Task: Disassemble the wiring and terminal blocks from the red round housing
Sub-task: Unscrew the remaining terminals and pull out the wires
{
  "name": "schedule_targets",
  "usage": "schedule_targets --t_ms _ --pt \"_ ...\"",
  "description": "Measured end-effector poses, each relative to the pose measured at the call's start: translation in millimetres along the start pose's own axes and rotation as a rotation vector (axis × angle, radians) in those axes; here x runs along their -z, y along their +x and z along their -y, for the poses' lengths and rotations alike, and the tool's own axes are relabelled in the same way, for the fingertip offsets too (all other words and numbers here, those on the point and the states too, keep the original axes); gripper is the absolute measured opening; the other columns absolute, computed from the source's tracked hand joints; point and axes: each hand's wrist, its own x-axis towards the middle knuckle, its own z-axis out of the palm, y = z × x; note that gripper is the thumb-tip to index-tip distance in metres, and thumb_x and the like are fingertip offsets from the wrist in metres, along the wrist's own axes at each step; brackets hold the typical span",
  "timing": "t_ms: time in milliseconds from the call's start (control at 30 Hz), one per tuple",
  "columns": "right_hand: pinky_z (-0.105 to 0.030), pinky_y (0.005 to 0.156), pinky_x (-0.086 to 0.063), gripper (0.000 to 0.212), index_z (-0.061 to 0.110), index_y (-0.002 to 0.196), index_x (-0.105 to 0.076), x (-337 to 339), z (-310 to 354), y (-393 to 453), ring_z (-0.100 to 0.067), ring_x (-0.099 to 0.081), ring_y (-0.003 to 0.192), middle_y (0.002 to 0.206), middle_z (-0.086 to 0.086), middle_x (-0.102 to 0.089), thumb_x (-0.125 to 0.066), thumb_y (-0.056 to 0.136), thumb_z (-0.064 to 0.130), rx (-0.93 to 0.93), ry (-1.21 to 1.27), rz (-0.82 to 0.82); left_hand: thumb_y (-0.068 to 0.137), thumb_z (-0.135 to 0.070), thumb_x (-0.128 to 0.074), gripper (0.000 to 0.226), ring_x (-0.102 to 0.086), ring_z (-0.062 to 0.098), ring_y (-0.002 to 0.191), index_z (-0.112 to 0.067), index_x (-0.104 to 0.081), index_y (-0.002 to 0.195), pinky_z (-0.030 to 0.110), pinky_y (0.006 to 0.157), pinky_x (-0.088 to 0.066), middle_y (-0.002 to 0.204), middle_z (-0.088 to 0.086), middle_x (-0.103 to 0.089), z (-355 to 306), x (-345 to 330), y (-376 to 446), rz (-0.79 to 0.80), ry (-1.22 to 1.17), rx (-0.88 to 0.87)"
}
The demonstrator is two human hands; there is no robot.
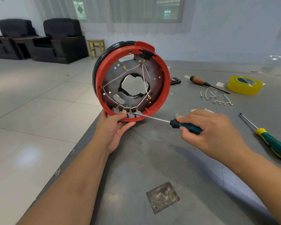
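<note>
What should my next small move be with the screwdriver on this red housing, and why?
Probably keep the tip seated and turn or pry at that grey terminal block. The right hand grips the screwdriver with its tip at the blocks on the lower rim of the red housing, the left hand steadies the rim there, and white wires are still attached inside.
</note>
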Motion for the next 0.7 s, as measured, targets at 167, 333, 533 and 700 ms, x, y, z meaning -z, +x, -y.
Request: schedule_targets --t_ms 167,333,533,700 --pt "-0.040 0.062 -0.059 0.022 0.017 0.103 -0.080 -11 -2 -9 -0.023 -0.071 0.078 0.096 0.001 -0.075 -0.079 0.081 0.012 0.019 -0.030 -0.043 0.098 0.009 -0.060 0.033 -0.078 0.038 0.100 -0.012 -0.059 0.124 0.048 0.078 -0.065 0.109 0.017 -0.079 0 4 3 -0.008 -0.024 0.003" --pt "-0.038 0.051 -0.056 0.022 0.019 0.105 -0.079 -22 -2 -16 -0.025 -0.069 0.069 0.097 0.003 -0.073 -0.073 0.083 0.018 0.056 -0.056 -0.081 0.096 0.007 -0.064 0.032 -0.078 0.039 0.100 -0.010 -0.062 0.122 0.048 0.077 -0.065 0.107 0.015 -0.080 2 5 5 -0.035 -0.081 0.011" --pt "-0.039 0.048 -0.054 0.022 0.017 0.106 -0.078 -27 5 -17 -0.027 -0.067 0.065 0.097 0.001 -0.072 -0.069 0.086 0.019 0.073 -0.079 -0.083 0.097 0.006 -0.064 0.026 -0.078 0.038 0.099 -0.010 -0.064 0.117 0.050 0.078 -0.065 0.099 0.013 -0.081 1 7 5 -0.062 -0.149 0.025" --pt "-0.028 0.071 -0.056 0.022 0.019 0.103 -0.081 -13 -3 -6 -0.016 -0.068 0.077 0.090 0.007 -0.073 -0.075 0.081 0.018 -0.012 0.039 -0.046 0.096 0.009 -0.062 0.029 -0.078 0.039 0.099 -0.010 -0.063 0.119 0.051 0.077 -0.065 0.104 0.015 -0.080 -1 5 2 -0.032 -0.137 0.034"
